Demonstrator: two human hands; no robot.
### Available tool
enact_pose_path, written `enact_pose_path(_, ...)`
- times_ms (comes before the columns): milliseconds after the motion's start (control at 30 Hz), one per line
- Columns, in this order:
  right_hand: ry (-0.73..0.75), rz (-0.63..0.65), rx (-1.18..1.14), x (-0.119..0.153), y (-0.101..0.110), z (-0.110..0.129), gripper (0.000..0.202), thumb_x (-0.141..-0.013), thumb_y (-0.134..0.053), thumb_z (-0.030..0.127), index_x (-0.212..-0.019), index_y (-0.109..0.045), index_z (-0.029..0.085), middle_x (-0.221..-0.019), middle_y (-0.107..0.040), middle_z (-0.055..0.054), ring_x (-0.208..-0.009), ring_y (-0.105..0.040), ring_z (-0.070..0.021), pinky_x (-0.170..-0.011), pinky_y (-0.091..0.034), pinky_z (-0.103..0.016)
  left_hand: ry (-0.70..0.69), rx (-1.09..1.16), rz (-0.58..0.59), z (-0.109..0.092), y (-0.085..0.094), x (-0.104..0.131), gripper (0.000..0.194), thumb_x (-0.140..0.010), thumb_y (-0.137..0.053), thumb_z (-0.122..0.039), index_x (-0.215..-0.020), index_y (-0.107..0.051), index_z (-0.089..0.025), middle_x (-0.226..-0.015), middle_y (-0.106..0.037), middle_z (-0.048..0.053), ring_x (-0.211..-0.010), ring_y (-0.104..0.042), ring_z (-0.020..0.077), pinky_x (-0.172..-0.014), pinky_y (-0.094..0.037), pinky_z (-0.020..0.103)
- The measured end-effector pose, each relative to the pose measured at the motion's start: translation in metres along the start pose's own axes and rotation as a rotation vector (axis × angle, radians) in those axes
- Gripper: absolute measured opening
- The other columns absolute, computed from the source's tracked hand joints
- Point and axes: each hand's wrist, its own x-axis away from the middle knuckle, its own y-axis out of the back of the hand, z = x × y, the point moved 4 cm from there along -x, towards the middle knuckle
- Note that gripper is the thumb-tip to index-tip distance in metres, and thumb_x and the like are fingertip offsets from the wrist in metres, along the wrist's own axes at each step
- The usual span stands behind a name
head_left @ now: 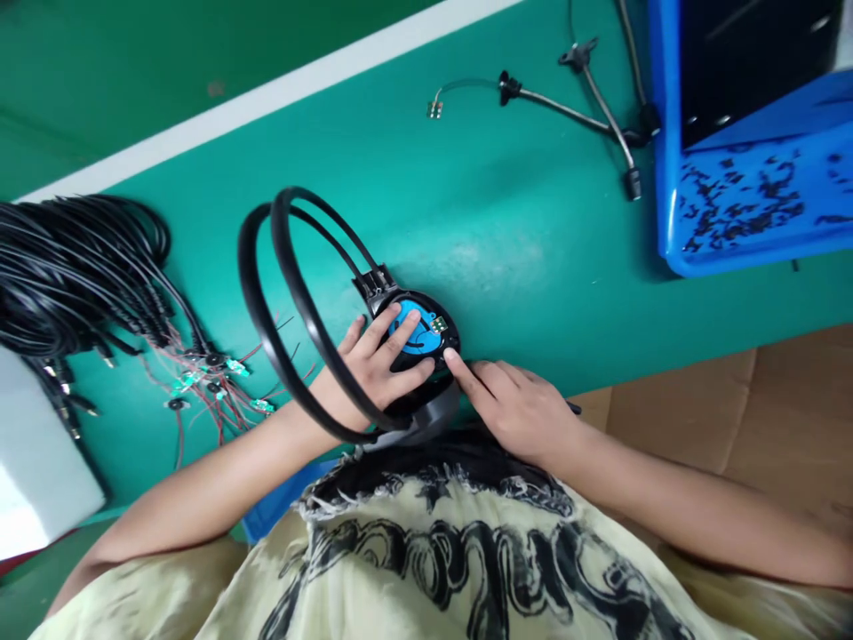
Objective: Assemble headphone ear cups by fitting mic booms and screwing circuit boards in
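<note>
A pair of black headphones (293, 293) lies near the table's front edge, its double headband arching to the left. One ear cup faces up, showing a blue disc (426, 336) and a small green circuit board (438, 324). My left hand (383, 369) holds this ear cup, fingertips pressed on the disc and thumb at the near rim. My right hand (516, 404) has its index finger at the right rim; the other fingers are curled. A thin black tip (574, 408) shows behind this hand; whether it is held I cannot tell.
Coiled black cables (80, 276) with thin wires and small green boards (236, 366) lie left. Microphone booms (566, 113) lie at the back right, beside a blue tray (670, 222) with small black pieces. Cardboard (699, 400) is at the lower right, a white block (40, 453) at the left.
</note>
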Motion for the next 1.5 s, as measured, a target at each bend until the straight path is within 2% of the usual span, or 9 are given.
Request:
enact_pose_path(133,-0.012,-0.045,-0.061,0.012,-0.001,-0.008,0.046,-0.092,-0.050,0.016,-0.138,-0.049,0.014,-0.117,-0.063,-0.010,-0.092,-0.054,-0.0200,-0.073,-0.046,-0.032,0.016,-0.090,-0.059,-0.006,0.001,-0.007,0.054,-0.091,-0.057,-0.029,-0.141,-0.041,-0.039,-0.148,-0.039,0.015,-0.136,-0.038,0.0395,-0.099,-0.043,0.061)
enact_pose_path(233,0.000,-0.075,-0.105,0.015,-0.003,-0.019,0.043,-0.093,-0.050,0.015,-0.136,-0.052,0.017,-0.115,-0.064,-0.009,-0.093,-0.053,-0.0220,-0.073,-0.043,-0.035,0.084,-0.128,-0.037,-0.014,0.003,-0.013,0.058,-0.089,-0.060,-0.038,-0.143,-0.038,-0.042,-0.143,-0.041,0.016,-0.131,-0.040,0.0409,-0.095,-0.045,0.060)
enact_pose_path(367,0.054,-0.111,-0.151,0.010,-0.001,-0.027,0.038,-0.093,-0.046,0.013,-0.129,-0.057,0.014,-0.109,-0.066,-0.010,-0.092,-0.053,-0.0228,-0.074,-0.041,-0.035,0.168,-0.148,0.015,-0.025,0.004,-0.017,0.060,-0.087,-0.062,-0.041,-0.143,-0.039,-0.041,-0.141,-0.040,0.019,-0.129,-0.040,0.0426,-0.094,-0.045,0.060)
enact_pose_path(600,0.067,-0.168,-0.116,0.008,-0.001,-0.019,0.035,-0.092,-0.048,0.012,-0.123,-0.061,0.007,-0.112,-0.066,-0.014,-0.099,-0.055,-0.0239,-0.075,-0.041,-0.035,0.188,-0.200,-0.043,-0.033,-0.002,-0.021,0.059,-0.088,-0.058,-0.048,-0.143,-0.039,-0.039,-0.140,-0.037,0.021,-0.126,-0.041,0.0469,-0.089,-0.045,0.064)
enact_pose_path(800,0.082,-0.217,-0.179,0.006,-0.006,-0.022,0.033,-0.092,-0.050,0.013,-0.123,-0.061,0.008,-0.110,-0.068,-0.011,-0.100,-0.054,-0.0247,-0.070,-0.039,-0.034,0.196,-0.097,-0.080,-0.027,-0.006,-0.017,0.055,-0.088,-0.061,-0.042,-0.140,-0.044,-0.038,-0.144,-0.032,0.019,-0.131,-0.036,0.0457,-0.095,-0.041,0.066)
enact_pose_path(933,0.066,-0.212,-0.252,0.007,-0.009,-0.026,0.037,-0.093,-0.049,0.012,-0.129,-0.056,0.010,-0.116,-0.066,-0.011,-0.100,-0.054,-0.0248,-0.072,-0.041,-0.035,0.131,0.013,-0.022,-0.020,-0.004,-0.009,0.055,-0.088,-0.061,-0.037,-0.140,-0.042,-0.036,-0.154,-0.018,0.017,-0.138,-0.027,0.0450,-0.100,-0.039,0.066)
enact_pose_path(1067,0.058,-0.243,-0.269,0.008,-0.011,-0.026,0.038,-0.090,-0.054,0.011,-0.128,-0.055,0.008,-0.114,-0.066,-0.013,-0.100,-0.054,-0.0259,-0.074,-0.044,-0.037,0.098,0.043,0.020,-0.017,-0.003,-0.003,0.062,-0.087,-0.064,-0.028,-0.141,-0.038,-0.042,-0.159,-0.005,0.012,-0.142,-0.021,0.0451,-0.103,-0.039,0.065)
enact_pose_path(1233,0.040,-0.273,-0.301,0.005,-0.013,-0.024,0.037,-0.088,-0.054,0.008,-0.125,-0.056,0.008,-0.107,-0.067,-0.013,-0.100,-0.054,-0.0264,-0.076,-0.047,-0.038,0.077,0.021,0.029,-0.016,-0.003,-0.002,0.069,-0.086,-0.065,-0.022,-0.144,-0.033,-0.043,-0.160,-0.005,0.013,-0.141,-0.023,0.0466,-0.103,-0.039,0.066)
enact_pose_path(1500,0.052,-0.214,-0.328,0.000,-0.007,-0.024,0.032,-0.091,-0.051,0.013,-0.122,-0.057,0.006,-0.103,-0.064,-0.016,-0.099,-0.054,-0.0253,-0.077,-0.048,-0.038,0.066,-0.016,0.003,-0.017,-0.002,0.000,0.059,-0.087,-0.064,-0.026,-0.139,-0.040,-0.040,-0.159,-0.012,0.016,-0.140,-0.027,0.0472,-0.100,-0.039,0.068)
